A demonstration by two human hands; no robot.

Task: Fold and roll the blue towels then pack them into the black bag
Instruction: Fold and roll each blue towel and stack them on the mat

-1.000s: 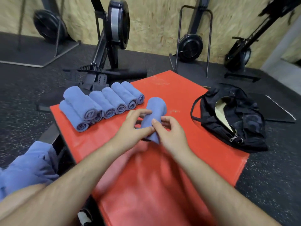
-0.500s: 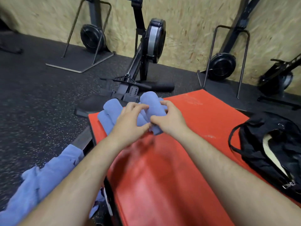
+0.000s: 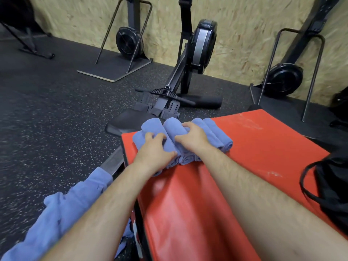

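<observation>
Head view looks down over a dark speckled floor [image 3: 47,129] toward a chipboard wall, where a rowing machine [image 3: 203,46] stands upright. A red padded surface [image 3: 263,157] fills the lower right, and the black bag [image 3: 335,189] sits on it at the right edge, only partly in frame. Loose blue towels [image 3: 62,219], not yet rolled, lie bunched at the lower left, off the red pad and below the left forearm. At the far left corner of the surface a row of rolled towels [image 3: 216,132] lies side by side, touching one another, well apart from the bag. One rolled towel [image 3: 172,129] lies on top of that row, and both hands are on it: the left grip [image 3: 154,155] has its fingers bent over the roll's left side with the thumb tucked beneath, and the right grip [image 3: 194,136] is curled round it from the right, thumb and fingers closed on the cloth.
</observation>
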